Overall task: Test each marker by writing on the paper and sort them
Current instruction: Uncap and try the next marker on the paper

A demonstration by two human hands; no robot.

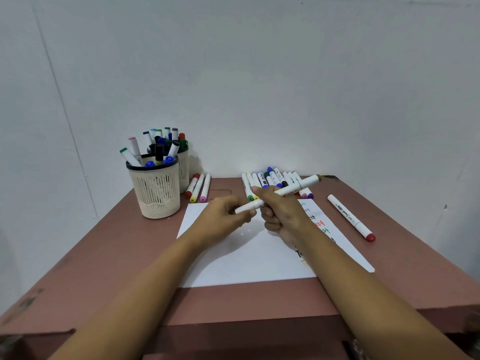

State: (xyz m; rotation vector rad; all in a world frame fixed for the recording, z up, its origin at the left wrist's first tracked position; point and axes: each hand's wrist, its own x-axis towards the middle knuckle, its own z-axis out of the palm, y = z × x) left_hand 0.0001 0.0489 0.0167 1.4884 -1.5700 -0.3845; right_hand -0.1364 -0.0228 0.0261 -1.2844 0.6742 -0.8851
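L hand (226,213), R hand (283,214) hold marker (298,187) (over paper (246,263)).

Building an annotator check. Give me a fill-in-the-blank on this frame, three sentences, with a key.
1. The left hand and the right hand both grip a marker with a ____ body above the paper.
2. The lone marker lying right of the paper has a ____ cap.
3. ____ loose markers lie on the table right next to the mesh cups.

Missing words: white; red; three.
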